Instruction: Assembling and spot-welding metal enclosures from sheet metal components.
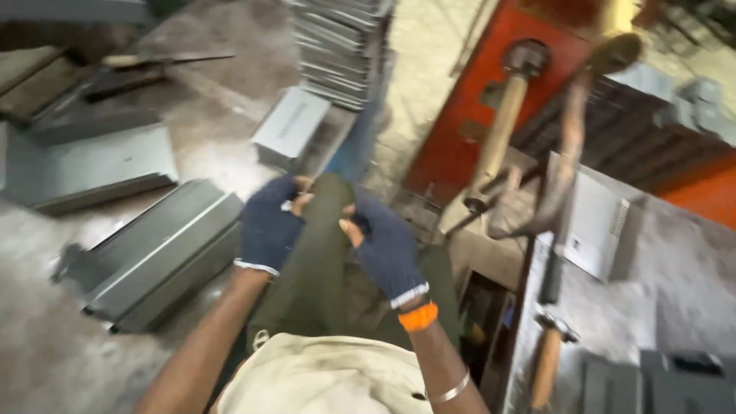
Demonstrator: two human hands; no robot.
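In the head view I look down on both hands, held close together over my knee. My left hand [268,226] wears a dark blue glove [264,238] with the fingertips cut off; its bare fingers are curled inward toward the right hand. My right hand [383,245] has the same kind of glove, with an orange cuff [418,316] at the wrist and a metal bangle [448,389] further up the forearm. Its bare fingertips pinch inward as well. The two sets of fingers nearly meet, and something small and pale shows at the left fingertips, but the blur is too strong for me to tell whether either hand holds anything.

Below the hands run my green trousers [314,261] and a cream shirt [322,376].

On the floor to the left lie folded grey sheet-metal channels [165,249], with another grey panel [92,165] beyond them. A stack of flat sheets [341,46] stands further back, a small grey box [290,123] at its foot. To the right is a red press [468,115] with wooden-handled levers [498,134], and a hammer [550,349] lies near the bench edge.
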